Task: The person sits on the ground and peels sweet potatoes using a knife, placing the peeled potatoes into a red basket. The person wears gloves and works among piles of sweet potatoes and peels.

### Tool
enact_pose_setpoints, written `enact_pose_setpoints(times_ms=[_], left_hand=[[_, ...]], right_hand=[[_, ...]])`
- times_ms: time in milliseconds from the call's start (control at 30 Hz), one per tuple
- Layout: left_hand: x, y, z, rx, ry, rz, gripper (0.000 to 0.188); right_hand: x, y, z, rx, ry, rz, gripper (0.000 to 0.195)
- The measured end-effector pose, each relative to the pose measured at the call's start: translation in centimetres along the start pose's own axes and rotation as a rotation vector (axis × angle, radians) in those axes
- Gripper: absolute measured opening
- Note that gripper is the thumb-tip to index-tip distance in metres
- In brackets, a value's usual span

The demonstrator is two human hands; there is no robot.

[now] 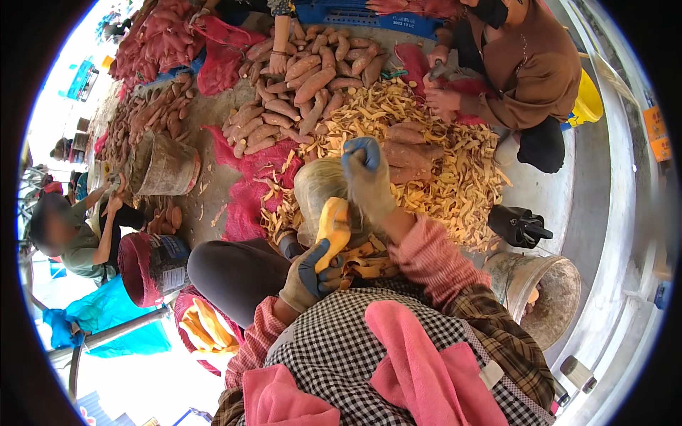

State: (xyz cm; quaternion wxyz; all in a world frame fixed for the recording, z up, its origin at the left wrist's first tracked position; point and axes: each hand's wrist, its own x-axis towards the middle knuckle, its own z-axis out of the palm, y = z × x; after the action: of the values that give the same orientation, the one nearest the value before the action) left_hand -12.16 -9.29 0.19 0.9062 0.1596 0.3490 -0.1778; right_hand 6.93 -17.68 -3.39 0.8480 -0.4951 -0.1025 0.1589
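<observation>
My gloved left hand (311,277) grips the lower end of a peeled yellow sweet potato (334,229), held tilted above my lap. Just beyond its upper end, my gloved right hand (367,173) is raised with curled fingers; whether a tool sits inside it cannot be made out. Behind both hands stands a rounded, plastic-wrapped bundle (319,183). Peel strips (367,263) lie on my lap beside the sweet potato. Several unpeeled sweet potatoes (407,152) rest on a wide heap of peelings (458,197) past my right hand.
A large pile of unpeeled sweet potatoes (314,80) lies ahead, with a co-worker's hand (278,61) on it. Another person (527,69) works at upper right, a third (80,234) at left. Buckets (170,165) stand left and one bucket (559,298) right; peeled pieces (208,327) fill a red-lined container.
</observation>
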Motion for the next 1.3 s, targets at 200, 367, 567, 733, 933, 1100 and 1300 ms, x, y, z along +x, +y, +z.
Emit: enact_pose_setpoints(times_ms=[200,367,567,733,933,1100,1300], left_hand=[[-0.5,-0.4,0.7,0.214,0.225,0.228,0.038],[-0.4,-0.5,0.0,0.181,0.157,0.2,0.041],[-0.8,0.2,0.8,-0.023,0.013,0.166,0.041],[0.2,-0.4,-0.7,-0.052,-0.142,0.107,0.038],[-0.5,0.0,-1.4,0.691,0.049,0.525,0.066],[0.1,-0.1,-1.9,0.698,0.007,0.394,0.066],[0.4,-0.2,-1.7,0.315,0.056,0.244,0.044]], right_hand=[[2.4,-0.8,-2.8,-0.053,0.303,0.007,0.006],[1.7,1.5,-0.5,-0.205,0.083,0.183,0.008],[1.3,-2.4,0.8,0.219,0.283,0.168,0.009],[4.3,4.5,-1.9,-0.209,0.189,-0.085,0.013],[3.6,1.2,-4.9,0.094,0.246,0.042,0.008],[-2.0,0.3,0.7,0.127,0.062,-0.061,0.011],[3.9,-1.0,-1.9,-0.128,0.364,-0.001,0.009]])
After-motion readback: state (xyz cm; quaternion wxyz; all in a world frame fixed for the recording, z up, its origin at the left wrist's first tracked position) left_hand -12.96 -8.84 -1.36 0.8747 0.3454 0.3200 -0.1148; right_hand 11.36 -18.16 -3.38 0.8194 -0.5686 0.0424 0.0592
